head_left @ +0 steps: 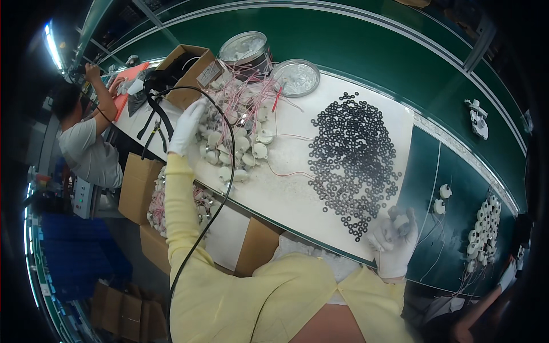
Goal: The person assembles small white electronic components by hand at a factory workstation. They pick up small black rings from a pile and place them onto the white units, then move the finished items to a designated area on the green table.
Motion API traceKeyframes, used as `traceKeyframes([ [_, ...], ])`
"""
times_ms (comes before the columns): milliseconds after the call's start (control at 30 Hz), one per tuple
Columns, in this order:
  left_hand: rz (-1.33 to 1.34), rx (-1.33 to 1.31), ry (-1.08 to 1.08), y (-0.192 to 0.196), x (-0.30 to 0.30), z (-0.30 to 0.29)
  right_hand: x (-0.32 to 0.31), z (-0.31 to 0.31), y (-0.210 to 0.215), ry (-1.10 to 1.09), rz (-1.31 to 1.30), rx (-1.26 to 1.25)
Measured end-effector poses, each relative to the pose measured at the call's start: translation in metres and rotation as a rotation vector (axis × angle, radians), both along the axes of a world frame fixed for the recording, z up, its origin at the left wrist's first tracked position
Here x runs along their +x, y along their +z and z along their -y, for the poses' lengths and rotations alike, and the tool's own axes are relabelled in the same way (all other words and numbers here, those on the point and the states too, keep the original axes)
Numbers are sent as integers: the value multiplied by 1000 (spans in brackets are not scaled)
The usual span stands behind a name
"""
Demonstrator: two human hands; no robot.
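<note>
The left hand, in a white glove, reaches forward to the near-left edge of a heap of round white parts. Its fingers look straight and lie close together; whether the tips pinch anything cannot be told, since the back of the glove hides them. The heap spreads just to the right of these fingers, with pink wires tangled over its far side. Just beyond the fingertips stands an open cardboard box, and farther on, to the right, a round tin with a metal lid beside it. Pliers lie to the left of the hand. A black cable arches past the fingertips and down the right side of the forearm.

The right hand, also gloved, is well apart from the left, at the near right of the white worktop. Its fingers are bent and closed on a small pale grey part, which shows at the top of the grip. Many black rings lie spread beyond and to the left of these fingers. To their right, on a green surface, sit two loose white pieces and, farther off, a cluster of white pieces.
</note>
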State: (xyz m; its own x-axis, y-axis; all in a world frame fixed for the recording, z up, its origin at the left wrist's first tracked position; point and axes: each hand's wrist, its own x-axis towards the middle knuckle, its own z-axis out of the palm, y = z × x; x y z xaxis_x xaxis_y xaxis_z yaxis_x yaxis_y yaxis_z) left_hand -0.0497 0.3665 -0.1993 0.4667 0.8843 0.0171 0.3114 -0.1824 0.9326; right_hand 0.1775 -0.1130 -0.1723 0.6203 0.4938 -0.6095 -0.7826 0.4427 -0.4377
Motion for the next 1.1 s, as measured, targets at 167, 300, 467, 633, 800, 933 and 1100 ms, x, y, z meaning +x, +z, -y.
traceKeyframes([
  [167, -227, 538, 47, 12, 9, 4, 8, 15, -24, 116, 31, 168],
  [300, -243, 591, -76, 9, 41, -39, 7, 10, -15, 88, 10, 123],
  [467, -400, 331, -191, -10, 76, -81, 5, 3, -7, 14, -32, 51],
  [633, -500, 159, -335, 22, 97, -37, 6, 10, -15, 25, -20, 108],
  [800, -235, 131, -372, 32, 73, -11, 3, 4, -7, 36, -7, 26],
  [933, -122, 139, -412, 33, 87, -1, 3, 8, -14, 45, 14, 113],
  [1100, -321, 280, -526, 14, 93, -14, 4, 7, -9, -15, -6, 30],
])
